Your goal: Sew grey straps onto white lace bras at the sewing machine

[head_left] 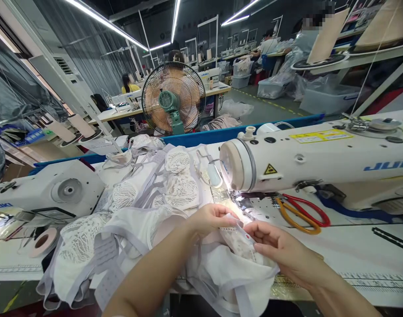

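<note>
Both hands grip a white lace bra (236, 268) in front of the sewing machine (297, 154). My left hand (213, 219) pinches its upper edge, thumb and fingers together. On the other side my right hand (270, 237) has its fingers closed on the same piece, near a small red mark on the fabric. The rest of the bra hangs down over the table's front edge. Just beyond the hands, the lit needle area (237, 200) of the machine shows; whether the fabric touches it is hard to tell.
More white lace bras (178, 189) lie heaped to the left. Scissors with orange and red handles (300, 215) rest right of the needle, near a black strip (390, 238). A second machine (69, 189) and a tape roll (43, 242) are at left. Behind stands a fan (173, 99).
</note>
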Demonstrator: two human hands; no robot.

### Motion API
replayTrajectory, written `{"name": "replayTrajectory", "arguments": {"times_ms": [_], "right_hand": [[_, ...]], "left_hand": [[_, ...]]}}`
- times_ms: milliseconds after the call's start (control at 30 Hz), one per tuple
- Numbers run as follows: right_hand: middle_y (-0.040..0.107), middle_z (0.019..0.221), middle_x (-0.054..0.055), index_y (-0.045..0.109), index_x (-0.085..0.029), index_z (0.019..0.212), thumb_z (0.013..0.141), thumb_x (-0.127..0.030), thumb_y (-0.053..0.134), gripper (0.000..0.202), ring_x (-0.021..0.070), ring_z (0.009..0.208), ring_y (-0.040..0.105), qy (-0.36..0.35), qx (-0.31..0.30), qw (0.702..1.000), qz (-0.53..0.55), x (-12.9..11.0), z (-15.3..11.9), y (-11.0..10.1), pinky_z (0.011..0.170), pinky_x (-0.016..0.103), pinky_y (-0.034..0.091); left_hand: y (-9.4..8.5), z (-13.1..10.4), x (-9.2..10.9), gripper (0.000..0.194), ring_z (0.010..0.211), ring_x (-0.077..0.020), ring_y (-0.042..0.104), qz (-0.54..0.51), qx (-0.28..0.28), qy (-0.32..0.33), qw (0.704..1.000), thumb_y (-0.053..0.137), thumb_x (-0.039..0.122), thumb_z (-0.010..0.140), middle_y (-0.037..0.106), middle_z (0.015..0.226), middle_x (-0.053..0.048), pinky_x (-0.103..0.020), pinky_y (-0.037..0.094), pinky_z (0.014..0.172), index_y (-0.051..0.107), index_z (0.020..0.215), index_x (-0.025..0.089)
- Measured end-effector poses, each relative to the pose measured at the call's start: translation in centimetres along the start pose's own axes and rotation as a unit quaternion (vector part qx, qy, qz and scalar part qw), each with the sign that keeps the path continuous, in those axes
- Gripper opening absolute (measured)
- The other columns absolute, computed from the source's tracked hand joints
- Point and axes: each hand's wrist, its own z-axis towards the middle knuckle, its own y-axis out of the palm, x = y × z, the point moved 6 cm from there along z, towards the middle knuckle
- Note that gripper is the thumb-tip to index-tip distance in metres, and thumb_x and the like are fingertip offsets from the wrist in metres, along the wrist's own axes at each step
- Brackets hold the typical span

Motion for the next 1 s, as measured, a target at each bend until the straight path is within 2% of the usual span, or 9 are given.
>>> {"name": "replayTrajectory", "arguments": {"times_ms": [133, 267, 433, 600, 767, 900, 1000], "right_hand": [[0.065, 0.09, 0.004, 0.064, -0.02, 0.095, 0.07, -0.04, 0.069, 0.033, 0.0233, 0.087, 0.059, 0.023, -0.095, 0.995, 0.015, 0.0, 1.0, 1.6, 0.074, 0.034, 0.046], [0.067, 0.09, 0.004, 0.064, -0.019, 0.099, 0.07, -0.042, 0.07, 0.038, 0.0244, 0.089, 0.06, 0.02, -0.174, 0.984, 0.014, 0.0, 3.0, 2.2, 0.076, 0.033, 0.046], [0.068, 0.096, 0.007, 0.06, -0.018, 0.11, 0.066, -0.045, 0.071, 0.053, 0.0268, 0.093, 0.061, 0.026, -0.221, 0.974, 0.035, 0.1, 5.4, 2.0, 0.079, 0.037, 0.046], [0.067, 0.103, 0.008, 0.061, -0.02, 0.112, 0.068, -0.041, 0.07, 0.05, 0.0254, 0.096, 0.062, 0.044, -0.177, 0.98, 0.085, 0.1, 5.9, 1.4, 0.085, 0.038, 0.046], [0.069, 0.1, 0.006, 0.063, -0.022, 0.11, 0.076, -0.04, 0.064, 0.038, 0.0221, 0.087, 0.064, 0.042, -0.146, 0.98, 0.128, 0.6, 6.1, 1.0, 0.082, 0.036, 0.046], [0.069, 0.094, 0.006, 0.063, -0.021, 0.109, 0.078, -0.042, 0.061, 0.038, 0.0215, 0.082, 0.063, 0.032, -0.132, 0.983, 0.122, 1.3, 6.6, 0.8, 0.079, 0.036, 0.046], [0.069, 0.089, 0.007, 0.064, -0.019, 0.105, 0.075, -0.044, 0.064, 0.039, 0.022, 0.08, 0.062, 0.028, -0.097, 0.99, 0.101, 2.0, 6.8, 0.4, 0.072, 0.035, 0.046]], "left_hand": [[-2.3, -0.5, 0.8, 0.041, 0.05, -0.0084, 0.047, -0.002, 0.116, 0.008, 0.993, 0.075, 0.044, 0.055, 0.056, 0.06, 0.001, -0.021, 0.033, 0.05, 0.054, 0.073, 0.014], [-4.3, -1.0, 1.6, 0.033, 0.043, -0.0047, 0.036, 0.045, 0.172, 0.006, 0.984, 0.074, 0.037, 0.056, 0.047, 0.05, 0.007, -0.019, 0.023, 0.045, 0.053, 0.068, 0.015], [-6.5, -0.3, 0.9, 0.033, 0.047, -0.0059, 0.038, 0.035, 0.238, 0.017, 0.97, 0.072, 0.039, 0.057, 0.045, 0.051, 0.007, -0.02, 0.027, 0.048, 0.051, 0.065, 0.015], [-7.1, 1.4, -0.3, 0.041, 0.05, -0.0073, 0.044, -0.012, 0.236, 0.011, 0.972, 0.076, 0.044, 0.051, 0.049, 0.055, 0.004, -0.021, 0.032, 0.051, 0.054, 0.068, 0.013], [-6.9, 2.0, -0.5, 0.059, 0.053, -0.01, 0.051, -0.055, 0.217, 0.013, 0.975, 0.078, 0.043, 0.048, 0.057, 0.061, 0.001, -0.024, 0.038, 0.054, 0.061, 0.095, 0.012], [-7.0, 1.8, -0.7, 0.048, 0.053, -0.0077, 0.048, -0.068, 0.207, 0.014, 0.976, 0.079, 0.039, 0.051, 0.058, 0.062, -0.001, -0.022, 0.035, 0.054, 0.068, 0.087, 0.009], [-6.6, 1.7, -0.9, 0.044, 0.058, -0.0102, 0.052, -0.069, 0.165, -0.002, 0.984, 0.079, 0.037, 0.052, 0.063, 0.068, -0.004, -0.023, 0.038, 0.058, 0.071, 0.085, 0.009]]}}
